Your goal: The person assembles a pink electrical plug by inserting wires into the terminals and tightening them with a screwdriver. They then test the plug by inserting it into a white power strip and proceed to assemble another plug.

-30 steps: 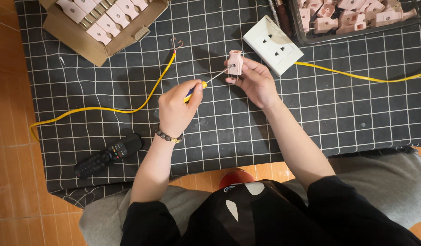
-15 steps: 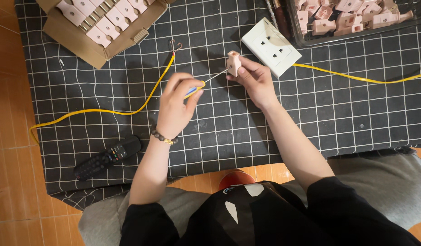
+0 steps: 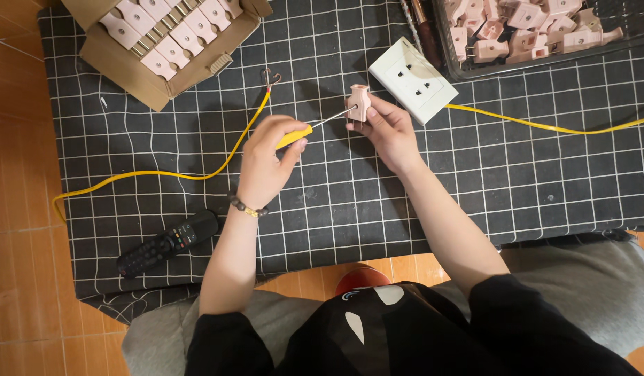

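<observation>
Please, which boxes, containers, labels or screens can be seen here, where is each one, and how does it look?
Cardboard box: top left on the grid mat, brown, open, flaps out, holding rows of pale pink plugs.
Clear plastic tray: top right, shallow, see-through, holding a loose pile of pink plugs.
Remote control: lower left on the mat, black and long, no screen visible.
No labels, signs or screens visible.
</observation>
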